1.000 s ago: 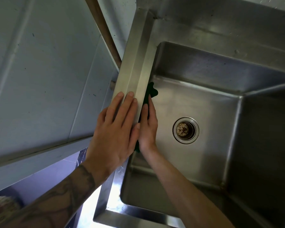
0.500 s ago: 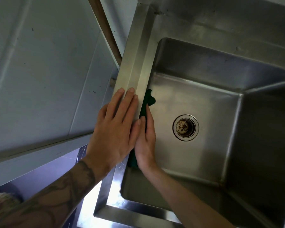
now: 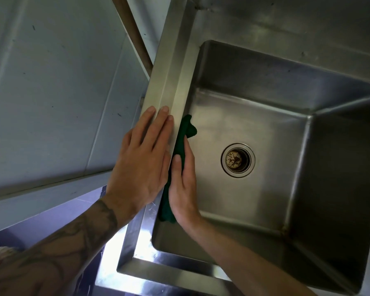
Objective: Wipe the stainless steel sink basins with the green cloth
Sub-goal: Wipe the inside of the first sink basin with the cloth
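A deep stainless steel sink basin [image 3: 265, 116] fills the right of the view, with a round drain [image 3: 237, 160] in its floor. The dark green cloth [image 3: 184, 133] lies flat against the basin's left inner wall. My right hand [image 3: 183, 184] presses it there with straight fingers, and the cloth shows above the fingertips and below the wrist. My left hand [image 3: 143, 159] rests flat, fingers straight, on the sink's left rim [image 3: 171, 67], right beside the other hand.
A pale tiled wall [image 3: 51, 82] runs along the left, with a brown pipe [image 3: 135, 37] between wall and sink. The sink's front rim [image 3: 158, 272] shines below my arms. The floor shows dark at the lower left.
My right hand has slid the cloth back along the left wall toward the front of the basin. The left hand has stayed on the rim.
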`<state>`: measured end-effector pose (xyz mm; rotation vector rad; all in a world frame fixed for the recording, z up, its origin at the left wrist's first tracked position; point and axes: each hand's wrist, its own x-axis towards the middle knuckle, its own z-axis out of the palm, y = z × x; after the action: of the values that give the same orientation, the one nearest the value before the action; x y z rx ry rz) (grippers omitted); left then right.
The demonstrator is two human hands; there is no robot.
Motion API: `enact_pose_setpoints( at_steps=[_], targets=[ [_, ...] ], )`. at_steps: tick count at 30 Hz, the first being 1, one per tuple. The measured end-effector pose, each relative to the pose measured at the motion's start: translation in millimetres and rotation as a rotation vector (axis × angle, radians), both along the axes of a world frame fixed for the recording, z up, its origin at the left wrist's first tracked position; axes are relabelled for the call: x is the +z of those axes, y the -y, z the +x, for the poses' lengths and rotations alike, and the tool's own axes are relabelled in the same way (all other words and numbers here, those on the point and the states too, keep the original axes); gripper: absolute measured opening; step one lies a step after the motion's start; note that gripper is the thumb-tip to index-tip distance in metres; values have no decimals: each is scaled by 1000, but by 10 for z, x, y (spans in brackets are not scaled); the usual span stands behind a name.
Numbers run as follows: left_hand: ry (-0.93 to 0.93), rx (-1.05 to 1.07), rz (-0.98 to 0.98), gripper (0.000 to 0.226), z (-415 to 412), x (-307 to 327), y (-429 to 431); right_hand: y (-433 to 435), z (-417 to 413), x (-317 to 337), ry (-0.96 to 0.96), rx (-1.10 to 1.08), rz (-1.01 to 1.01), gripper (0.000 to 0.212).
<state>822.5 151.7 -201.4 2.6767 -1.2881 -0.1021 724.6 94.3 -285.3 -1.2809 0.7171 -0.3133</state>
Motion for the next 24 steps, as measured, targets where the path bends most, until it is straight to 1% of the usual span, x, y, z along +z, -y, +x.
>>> enact_pose_setpoints(
  at_steps=[2,5,6,8,11,12,14,18,20,22,24],
  targets=[
    [3,10,-7,62,-6,-5,0,88,100,-117,-67,-5,-6,49],
    [5,12,-8,55,-17,-8,6,229,365,-221,-277,-71,34,46],
    [2,12,-3,56,-22,-5,11,226,387,-221,-307,-93,52,46],
    [2,19,1,56,-20,6,13,148,300,-137,-264,-99,47,46],
    [-13,9,-6,60,-4,18,5,-41,20,41,-53,-44,18,49],
    [-15,6,-4,63,3,23,0,-70,-13,57,-14,-33,21,49],
    [-21,2,-4,67,-2,22,3,-41,30,-13,-29,-44,9,49],
    [-5,17,-10,56,-12,-13,7,176,284,-208,-281,-57,42,46],
    [0,15,3,56,-6,-27,-3,216,326,-196,-332,-76,85,45],
    [-1,9,3,56,-4,-43,-19,146,243,-83,-292,-81,106,45],
    [-13,0,3,59,2,-57,-28,-3,45,50,-162,-52,76,48]
  ],
)
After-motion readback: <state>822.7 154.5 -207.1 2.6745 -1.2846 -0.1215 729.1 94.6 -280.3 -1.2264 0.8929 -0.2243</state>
